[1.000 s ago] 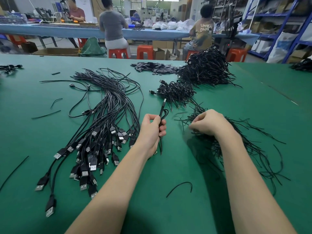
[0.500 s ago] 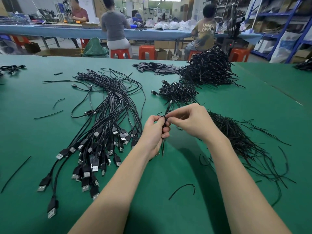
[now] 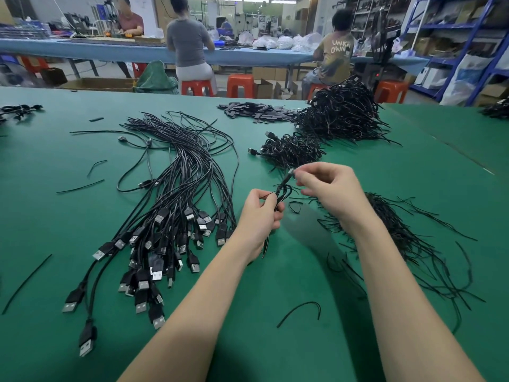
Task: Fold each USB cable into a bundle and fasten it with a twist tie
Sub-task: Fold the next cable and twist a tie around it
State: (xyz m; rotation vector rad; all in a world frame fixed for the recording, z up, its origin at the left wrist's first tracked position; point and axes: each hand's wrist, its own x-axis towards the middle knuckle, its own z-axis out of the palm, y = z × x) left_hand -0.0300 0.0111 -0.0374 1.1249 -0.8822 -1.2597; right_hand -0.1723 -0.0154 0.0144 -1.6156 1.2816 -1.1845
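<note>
Green mat-covered table [image 3: 275, 354] fills most of the view, w/ a second workbench and seated people far off at 12 o'clock. Biggest item on it: a fan of loose black USB cables [image 3: 176, 188] spread from centre toward 8 o'clock, plugs heaped at the near end. At 1 o'clock, a tall heap of finished bundles [image 3: 344, 114], w/ a smaller heap [image 3: 292, 151] just beside it, nearer centre. At 3 to 4 o'clock, a loose pile of black twist ties [image 3: 399, 235] lies partly behind the right forearm; one stray tie [image 3: 300, 311] curls at 5 o'clock. Both bare forearms reach in from 6 o'clock and meet mid-frame above the mat. Left hand [image 3: 259, 219], fingers curled, grips a folded USB cable [image 3: 281, 197] upright; its tail hangs below the palm. Right hand [image 3: 327, 191], touching the cable's top end, has thumb and forefinger pinched together near the plug tip; a thin tie strand crosses the fold, but exactly what the fingertips pinch can't be told.
</note>
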